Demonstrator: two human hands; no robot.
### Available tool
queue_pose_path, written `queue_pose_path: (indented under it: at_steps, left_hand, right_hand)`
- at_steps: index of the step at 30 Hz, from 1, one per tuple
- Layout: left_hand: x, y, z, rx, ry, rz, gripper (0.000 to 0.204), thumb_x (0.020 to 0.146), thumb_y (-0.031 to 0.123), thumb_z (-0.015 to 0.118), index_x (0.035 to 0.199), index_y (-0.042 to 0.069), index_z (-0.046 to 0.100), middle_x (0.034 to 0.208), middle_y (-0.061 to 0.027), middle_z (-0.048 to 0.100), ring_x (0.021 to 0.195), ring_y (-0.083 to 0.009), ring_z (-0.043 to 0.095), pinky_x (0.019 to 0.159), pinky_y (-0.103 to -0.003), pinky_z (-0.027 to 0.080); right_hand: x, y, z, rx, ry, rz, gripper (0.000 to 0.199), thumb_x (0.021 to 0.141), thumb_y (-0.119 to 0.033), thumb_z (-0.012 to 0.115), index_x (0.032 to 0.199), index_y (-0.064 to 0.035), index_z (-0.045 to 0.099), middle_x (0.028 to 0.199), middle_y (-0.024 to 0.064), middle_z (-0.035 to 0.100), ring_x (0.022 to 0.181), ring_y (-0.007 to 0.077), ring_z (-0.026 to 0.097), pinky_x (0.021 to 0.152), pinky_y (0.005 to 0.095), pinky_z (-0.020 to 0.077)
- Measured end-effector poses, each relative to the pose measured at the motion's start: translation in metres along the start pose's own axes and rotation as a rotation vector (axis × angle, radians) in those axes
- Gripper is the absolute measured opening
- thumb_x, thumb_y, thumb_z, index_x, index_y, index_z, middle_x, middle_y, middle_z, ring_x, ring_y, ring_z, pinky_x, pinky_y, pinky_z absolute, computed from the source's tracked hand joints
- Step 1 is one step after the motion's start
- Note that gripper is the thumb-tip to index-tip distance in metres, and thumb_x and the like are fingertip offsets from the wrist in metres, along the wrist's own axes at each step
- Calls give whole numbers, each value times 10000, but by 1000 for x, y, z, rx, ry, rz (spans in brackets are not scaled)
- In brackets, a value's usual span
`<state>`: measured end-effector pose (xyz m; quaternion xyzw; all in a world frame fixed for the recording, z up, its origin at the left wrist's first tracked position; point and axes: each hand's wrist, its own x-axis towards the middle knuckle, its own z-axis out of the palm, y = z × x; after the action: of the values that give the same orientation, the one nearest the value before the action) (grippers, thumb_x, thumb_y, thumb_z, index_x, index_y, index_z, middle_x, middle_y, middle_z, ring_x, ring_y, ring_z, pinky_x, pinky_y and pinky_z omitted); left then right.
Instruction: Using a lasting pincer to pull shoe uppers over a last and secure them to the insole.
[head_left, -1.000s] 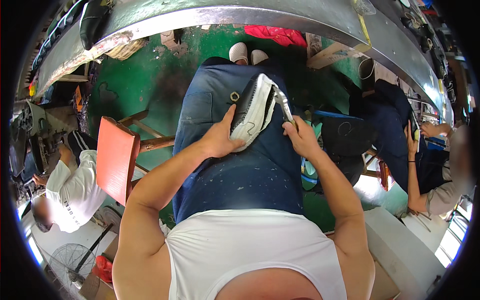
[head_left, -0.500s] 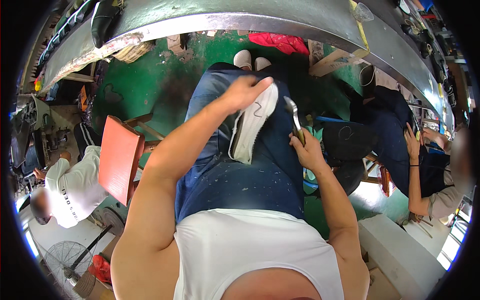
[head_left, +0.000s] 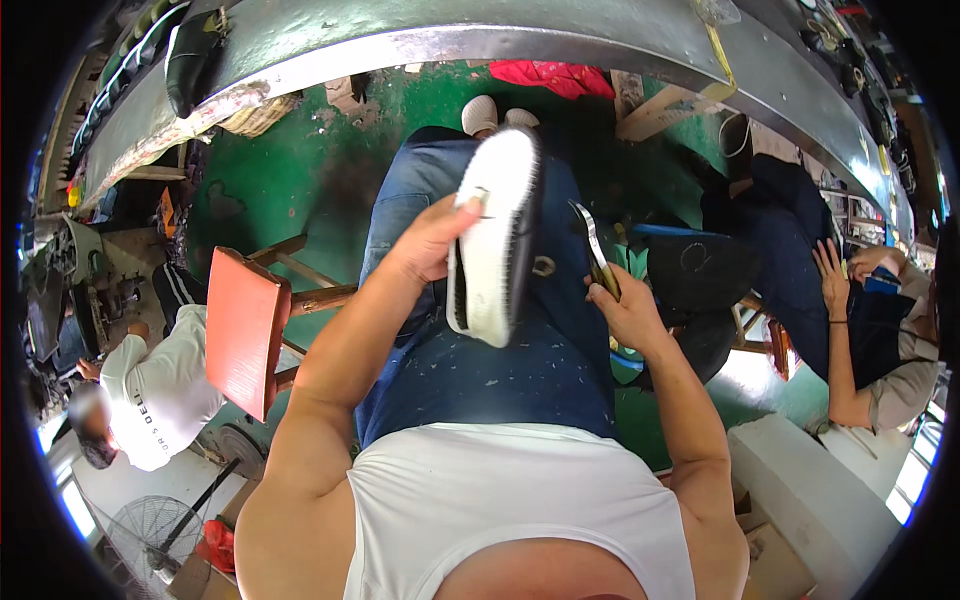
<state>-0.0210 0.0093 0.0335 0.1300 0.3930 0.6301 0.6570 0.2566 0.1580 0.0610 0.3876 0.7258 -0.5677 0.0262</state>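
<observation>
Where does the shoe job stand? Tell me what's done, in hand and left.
Done: the white sole already sits on the shoe, edge to edge. In hand: the left hand holds the shoe up over the lap, sole toward the camera, while the right hand grips metal pliers beside it, not touching it. Left: any work with the pliers on the shoe; the upper faces away, so its state is hidden.

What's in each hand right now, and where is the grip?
Left hand grips the white-soled shoe by its side edge, sole up. Right hand holds the metal pincer tool by its handles.
</observation>
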Motion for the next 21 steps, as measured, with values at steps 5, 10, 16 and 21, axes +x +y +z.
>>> queue_pose_path:
  at_steps: [5,10,16,21]
  left_hand:
    - [39,-11,-22,-31,190,-21,700,966,571,567,1401,36,449,1164,-110,666,1021,-232,667,909,-427,530]
    - [57,-26,-30,-98,308,-130,410,965,425,647,1126,50,602,961,-76,690,835,-194,678,782,-368,567]
    - [57,-23,-19,-37,355,-127,436,956,400,666,1183,38,575,1029,-95,684,881,-208,678,783,-385,574]
    - [58,-26,-6,-2,428,-91,603,880,420,754,1250,11,509,1035,-127,651,866,-224,673,760,-421,571]
  right_hand:
    - [-4,2,-2,-182,-46,-83,296,923,-156,610,1177,-5,606,1024,184,673,955,356,659,861,406,502]
    - [-13,-15,-3,-348,-93,-200,418,923,-150,618,1312,-18,543,1124,206,649,1020,405,631,894,441,497]
    - [-9,-36,-3,-567,-100,-283,473,914,-115,618,1344,40,498,1200,235,610,1092,417,608,938,450,493]
    - [0,-36,1,-657,-79,-363,456,905,-93,609,1319,65,500,1155,237,615,1054,405,623,914,456,504]
